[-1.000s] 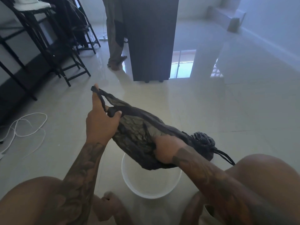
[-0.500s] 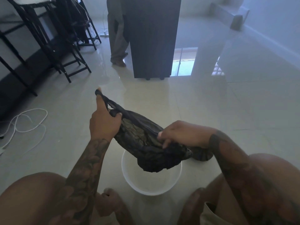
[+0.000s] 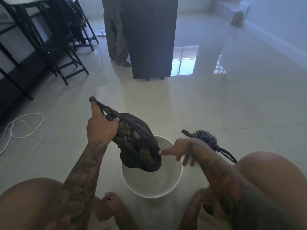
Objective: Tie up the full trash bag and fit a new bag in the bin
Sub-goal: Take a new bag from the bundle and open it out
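L hand [image 3: 101, 128] grips new bag [image 3: 137, 145] by its rim, bag hanging toward 5 o'clock over bin [image 3: 178, 180]. R hand [image 3: 180, 151], fingers loose, at 3 o'clock touches bag's low end. Tied bag [image 3: 206, 137] behind R wrist.

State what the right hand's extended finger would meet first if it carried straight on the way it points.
Most likely the crumpled black plastic bag held by the left hand: the right hand points leftward, fingertip almost at it. Depth is uncertain.
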